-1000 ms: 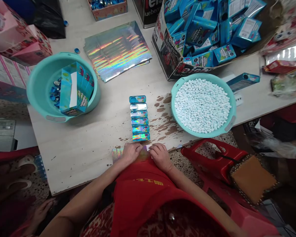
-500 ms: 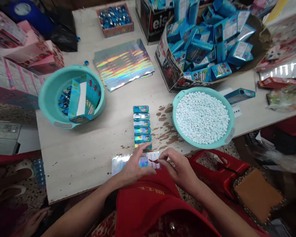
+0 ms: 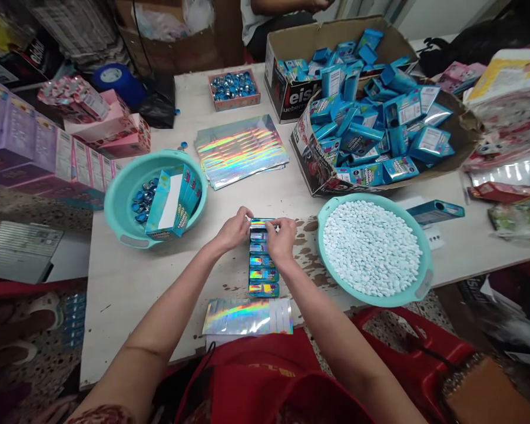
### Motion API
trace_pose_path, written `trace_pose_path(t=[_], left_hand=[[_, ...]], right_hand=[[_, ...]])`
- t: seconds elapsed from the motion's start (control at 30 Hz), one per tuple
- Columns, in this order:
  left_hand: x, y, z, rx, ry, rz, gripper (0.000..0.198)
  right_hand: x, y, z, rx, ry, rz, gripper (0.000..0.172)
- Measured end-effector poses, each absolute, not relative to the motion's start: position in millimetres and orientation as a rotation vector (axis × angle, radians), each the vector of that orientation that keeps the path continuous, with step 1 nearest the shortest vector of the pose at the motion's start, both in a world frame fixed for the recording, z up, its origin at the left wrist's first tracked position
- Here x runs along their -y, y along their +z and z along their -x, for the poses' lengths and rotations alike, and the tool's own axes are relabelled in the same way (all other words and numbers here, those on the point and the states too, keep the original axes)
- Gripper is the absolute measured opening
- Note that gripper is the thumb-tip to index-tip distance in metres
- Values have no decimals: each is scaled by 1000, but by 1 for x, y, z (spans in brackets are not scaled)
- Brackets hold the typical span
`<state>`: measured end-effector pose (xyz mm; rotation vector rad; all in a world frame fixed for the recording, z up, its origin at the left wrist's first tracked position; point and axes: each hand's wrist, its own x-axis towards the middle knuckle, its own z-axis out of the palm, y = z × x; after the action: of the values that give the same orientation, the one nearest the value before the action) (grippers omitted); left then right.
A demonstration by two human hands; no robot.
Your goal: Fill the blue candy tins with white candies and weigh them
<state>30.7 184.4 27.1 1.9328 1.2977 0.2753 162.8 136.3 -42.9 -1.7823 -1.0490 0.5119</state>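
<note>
Hands [image 3: 235, 231] [image 3: 283, 242] moved from sheet [image 3: 247, 318] at edge of table [image 3: 123, 288], pinched narrow on farthest lined-up box [image 3: 259, 224], room leftward

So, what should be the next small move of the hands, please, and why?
Probably the right hand should gently press the shiny silver strip flat on the farthest small blue rectangular box, while the left hand steadies it. The hands are at its opposite ends, and the five nearer blue boxes carry similar shiny strips.

The lined-up boxes [image 3: 264, 260] are blue — the nearest sheet [image 3: 242, 318] rainbow-silver.
</note>
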Motion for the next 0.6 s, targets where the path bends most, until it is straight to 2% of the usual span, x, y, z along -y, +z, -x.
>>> trace_pose_path(t=[0.27, 0.4, 0.47, 0.53, 0.6], left_hand=[[-205, -10, -31, -1328, 219, -1847, 24], [-197, -19, -32, -1584, 211, -1805, 36], [-188, -24, -36, -1677, 385, -1668, 42], [-176, -30, -45, -1646, 644, -1458, 49], [-165, -37, -54, -1537, 760, -1287, 59]], right_hand=[[-160, -82, -154, 1001, 548, 1846, 5], [-159, -92, -169, 963, 607, 1847, 34], [-157, -95, -176, 963, 641, 1819, 46], [-154, -96, -180, 1003, 739, 1753, 54], [-151, -94, -182, 1064, 872, 1660, 54]])
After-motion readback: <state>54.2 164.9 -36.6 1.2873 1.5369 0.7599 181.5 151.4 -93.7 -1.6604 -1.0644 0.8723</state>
